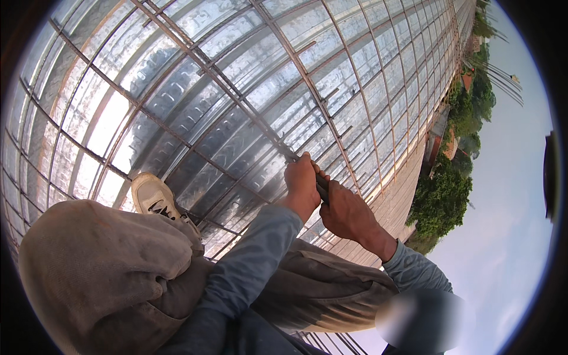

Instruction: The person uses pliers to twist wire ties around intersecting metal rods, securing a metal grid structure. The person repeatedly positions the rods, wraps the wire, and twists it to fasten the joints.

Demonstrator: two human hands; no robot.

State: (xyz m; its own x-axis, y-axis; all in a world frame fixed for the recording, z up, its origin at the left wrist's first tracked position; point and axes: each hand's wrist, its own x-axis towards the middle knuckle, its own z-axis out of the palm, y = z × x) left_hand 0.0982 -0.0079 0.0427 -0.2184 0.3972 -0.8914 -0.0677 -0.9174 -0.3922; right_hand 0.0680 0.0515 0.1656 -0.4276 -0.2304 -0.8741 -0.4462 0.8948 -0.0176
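My left hand (302, 184) and my right hand (354, 216) are both closed around a dark, bar-like tool (322, 189), the right one lower along it. The tool's far end meets the rebar mesh (204, 65) close to a crossing of bars; its jaw or tip is too small to make out. Under the mesh lies shiny ribbed metal decking (171, 89). My fingers wrap the handle, hiding much of it.
My shoe (155, 195) is planted among the bars at left, beside my bent knee (100, 254). Short bar stubs (342, 131) stick out of the mesh nearby. Beyond the deck's right edge are trees (441, 201), rooftops and sky. More rebar ends (503, 80) project at the far right.
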